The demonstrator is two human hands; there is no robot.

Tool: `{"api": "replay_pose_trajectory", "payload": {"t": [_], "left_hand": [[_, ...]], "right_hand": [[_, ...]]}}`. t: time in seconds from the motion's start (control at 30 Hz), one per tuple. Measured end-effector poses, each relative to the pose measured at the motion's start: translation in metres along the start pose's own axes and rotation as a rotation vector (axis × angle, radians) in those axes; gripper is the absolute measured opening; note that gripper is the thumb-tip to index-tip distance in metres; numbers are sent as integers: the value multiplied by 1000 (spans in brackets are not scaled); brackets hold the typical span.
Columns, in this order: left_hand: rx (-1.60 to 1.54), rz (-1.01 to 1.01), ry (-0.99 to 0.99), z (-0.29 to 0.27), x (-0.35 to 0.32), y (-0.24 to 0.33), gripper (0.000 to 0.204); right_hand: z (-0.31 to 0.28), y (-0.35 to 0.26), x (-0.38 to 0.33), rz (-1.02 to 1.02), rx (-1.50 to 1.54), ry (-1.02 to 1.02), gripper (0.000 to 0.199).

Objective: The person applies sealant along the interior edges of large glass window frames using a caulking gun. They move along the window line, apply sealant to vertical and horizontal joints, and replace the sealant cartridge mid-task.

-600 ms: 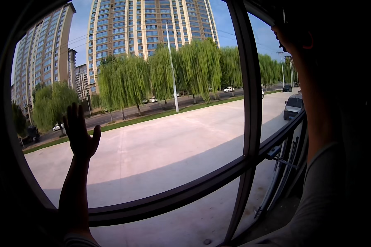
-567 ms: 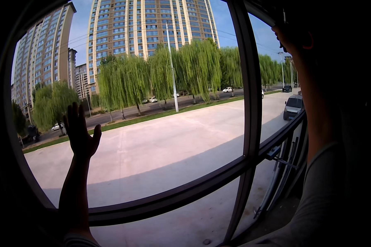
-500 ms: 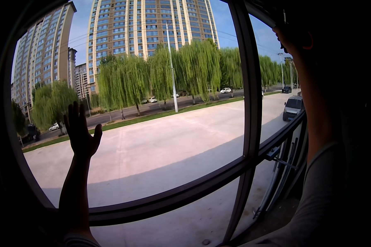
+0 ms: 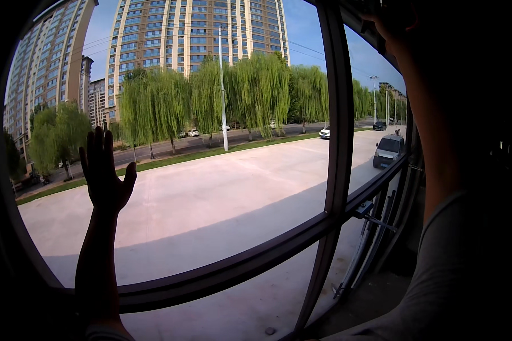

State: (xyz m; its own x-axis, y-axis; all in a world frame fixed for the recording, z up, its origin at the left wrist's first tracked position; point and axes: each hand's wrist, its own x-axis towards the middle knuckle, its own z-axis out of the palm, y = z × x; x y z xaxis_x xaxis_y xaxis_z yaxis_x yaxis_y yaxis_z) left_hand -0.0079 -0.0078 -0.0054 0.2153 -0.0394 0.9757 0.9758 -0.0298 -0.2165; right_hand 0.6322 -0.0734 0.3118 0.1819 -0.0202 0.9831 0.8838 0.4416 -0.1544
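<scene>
Left hand (image 4: 103, 177) silhouetted, right hand (image 4: 389, 29) shadowed, window (image 4: 339, 113) cropped

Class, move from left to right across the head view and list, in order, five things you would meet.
Open left hand → tall pale roadside pole in front of the willows → upright dark window bar → parked silver van → bare right forearm.

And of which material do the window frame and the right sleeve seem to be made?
Window frame: probably coated metal, dark and smooth with stepped edges; plastic is possible. Right sleeve: likely soft cloth, grey and matte, judging by its creases.
</scene>
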Motion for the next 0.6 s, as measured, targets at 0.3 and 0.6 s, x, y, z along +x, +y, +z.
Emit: {"api": "replay_pose_trajectory", "payload": {"t": [0.3,0.6], "left_hand": [[-39,35,74,-4,-3,-6,79],[-146,32,113,-5,5,-19,78]], "right_hand": [[-1,-144,9,337,258,-42,18],[19,-179,-1,284,102,-15,17]]}}
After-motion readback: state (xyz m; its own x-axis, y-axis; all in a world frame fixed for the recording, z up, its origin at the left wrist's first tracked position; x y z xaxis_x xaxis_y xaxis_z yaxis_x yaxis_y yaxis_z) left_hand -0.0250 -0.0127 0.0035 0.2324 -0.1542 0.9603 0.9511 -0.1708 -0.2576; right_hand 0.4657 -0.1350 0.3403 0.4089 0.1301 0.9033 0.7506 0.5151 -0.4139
